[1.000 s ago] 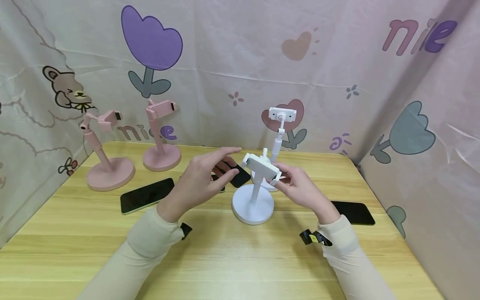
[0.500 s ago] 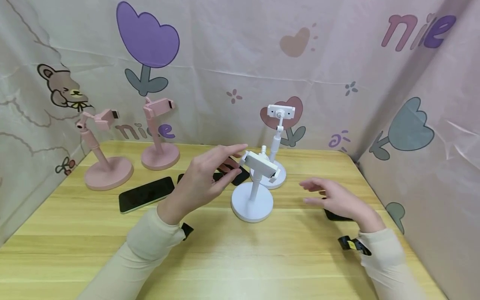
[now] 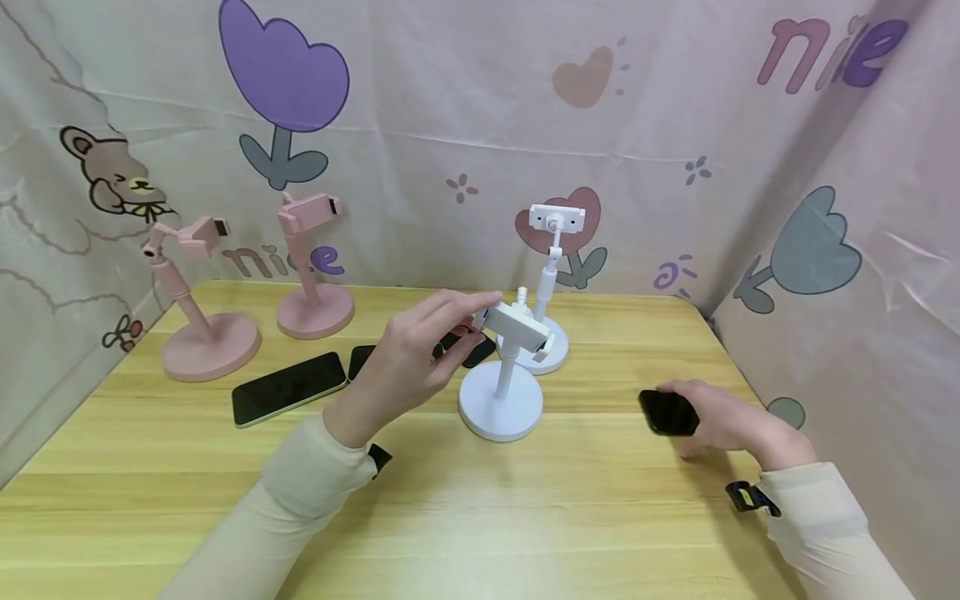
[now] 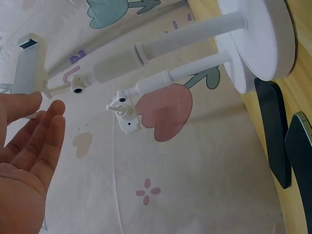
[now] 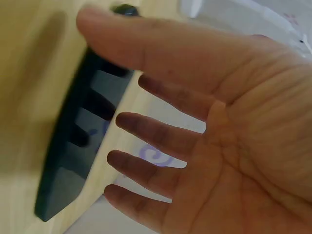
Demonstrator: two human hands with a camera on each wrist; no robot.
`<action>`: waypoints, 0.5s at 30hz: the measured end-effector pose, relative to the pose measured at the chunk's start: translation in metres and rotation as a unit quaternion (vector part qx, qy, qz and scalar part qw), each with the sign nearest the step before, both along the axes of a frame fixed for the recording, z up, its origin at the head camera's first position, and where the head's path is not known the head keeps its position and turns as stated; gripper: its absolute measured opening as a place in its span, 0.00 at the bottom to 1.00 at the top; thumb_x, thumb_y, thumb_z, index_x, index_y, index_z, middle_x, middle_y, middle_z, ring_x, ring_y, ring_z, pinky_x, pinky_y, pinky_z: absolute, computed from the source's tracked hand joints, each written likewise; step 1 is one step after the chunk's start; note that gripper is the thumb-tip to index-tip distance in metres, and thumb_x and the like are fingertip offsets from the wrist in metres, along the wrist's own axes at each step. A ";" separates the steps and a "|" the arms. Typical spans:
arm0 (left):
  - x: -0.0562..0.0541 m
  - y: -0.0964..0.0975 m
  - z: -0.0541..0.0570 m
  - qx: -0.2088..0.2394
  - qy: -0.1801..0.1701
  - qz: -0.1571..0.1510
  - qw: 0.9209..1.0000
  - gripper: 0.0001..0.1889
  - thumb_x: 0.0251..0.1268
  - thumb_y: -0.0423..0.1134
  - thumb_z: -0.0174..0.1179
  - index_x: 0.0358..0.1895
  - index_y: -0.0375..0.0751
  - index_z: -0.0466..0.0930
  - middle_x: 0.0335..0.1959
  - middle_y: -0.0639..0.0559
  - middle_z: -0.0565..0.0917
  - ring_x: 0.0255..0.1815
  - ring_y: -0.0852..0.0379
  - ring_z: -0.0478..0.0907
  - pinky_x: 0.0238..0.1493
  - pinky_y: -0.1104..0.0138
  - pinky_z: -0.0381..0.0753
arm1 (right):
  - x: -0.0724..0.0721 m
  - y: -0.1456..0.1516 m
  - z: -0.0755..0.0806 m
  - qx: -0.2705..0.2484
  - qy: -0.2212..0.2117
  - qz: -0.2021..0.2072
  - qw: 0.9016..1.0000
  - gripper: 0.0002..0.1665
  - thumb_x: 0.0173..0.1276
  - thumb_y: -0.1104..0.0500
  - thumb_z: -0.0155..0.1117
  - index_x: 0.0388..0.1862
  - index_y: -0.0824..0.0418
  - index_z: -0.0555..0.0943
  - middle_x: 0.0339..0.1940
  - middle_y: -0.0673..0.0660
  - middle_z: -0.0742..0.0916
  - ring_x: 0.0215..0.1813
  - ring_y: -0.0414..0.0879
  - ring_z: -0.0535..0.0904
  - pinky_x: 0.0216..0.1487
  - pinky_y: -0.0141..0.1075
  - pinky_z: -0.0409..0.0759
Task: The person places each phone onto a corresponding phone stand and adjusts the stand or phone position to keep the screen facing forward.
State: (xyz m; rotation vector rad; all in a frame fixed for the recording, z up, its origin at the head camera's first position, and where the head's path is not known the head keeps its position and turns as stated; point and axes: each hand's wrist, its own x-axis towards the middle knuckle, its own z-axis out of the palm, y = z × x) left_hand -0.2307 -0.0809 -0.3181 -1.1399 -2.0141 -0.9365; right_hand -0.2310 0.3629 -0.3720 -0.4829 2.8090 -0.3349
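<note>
My left hand (image 3: 408, 358) is raised beside the front white phone stand (image 3: 501, 402), thumb and index fingertip right at the left end of its clamp (image 3: 514, 325). In the left wrist view, the fingers (image 4: 48, 131) extend nearly straight beside that clamp (image 4: 30, 68). At the right of the table, my right hand (image 3: 727, 425) reaches over a black phone (image 3: 666, 412) lying flat, thumb at its near side and fingers at its far side. In the right wrist view the fingers are spread, with a gap between them and the phone (image 5: 68, 170).
Another white phone stand (image 3: 546, 283) stands behind the front one. Two pink phone stands (image 3: 212, 346) are at the back left. A phone (image 3: 288, 387) lies left of my left arm, and more dark phones (image 3: 480, 350) lie partly hidden behind my left hand. Patterned curtains (image 3: 420, 100) enclose the table.
My right hand has left the front white stand's clamp and moved right, down to the black phone. The left hand has come closer to the clamp's left end.
</note>
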 end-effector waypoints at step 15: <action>-0.009 0.002 0.000 -0.047 0.078 0.028 0.995 0.27 0.67 0.27 0.73 0.69 0.43 0.82 0.50 0.46 0.88 0.47 0.53 0.90 0.52 0.65 0.92 | -0.013 0.005 -0.007 0.009 0.029 0.014 0.999 0.51 0.45 0.68 0.87 0.70 0.76 0.76 0.63 0.78 0.83 0.61 0.74 0.82 0.61 0.67 0.83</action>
